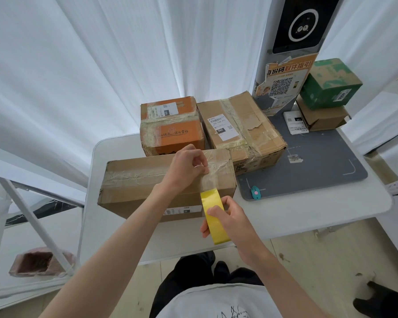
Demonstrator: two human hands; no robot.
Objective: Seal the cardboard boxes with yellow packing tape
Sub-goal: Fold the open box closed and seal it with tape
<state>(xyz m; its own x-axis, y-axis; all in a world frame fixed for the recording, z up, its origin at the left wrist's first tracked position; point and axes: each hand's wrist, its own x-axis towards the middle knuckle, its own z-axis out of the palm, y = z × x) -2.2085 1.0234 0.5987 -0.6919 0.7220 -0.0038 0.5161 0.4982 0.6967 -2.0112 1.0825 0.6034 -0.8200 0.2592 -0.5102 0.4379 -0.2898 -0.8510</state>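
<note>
My left hand point(189, 165) has its fingers point(199, 160) curled, pinching the free end of the tape down on top of the long cardboard box point(147, 180), near its right end. My right hand point(228, 216) grips the yellow tape roll point(214, 216), fingers wrapped round it, just off the box's front face and hanging over the worktop point(285, 210) edge. So the strip runs from the left fingers toward me, across the box's short way, while its long axis lies left to right. I reckon the next pull goes down the front face. Plenty of room toward me, but behind it's tight: an orange box point(170, 125) and a bigger brown box point(239, 127) sit right against the back.
</note>
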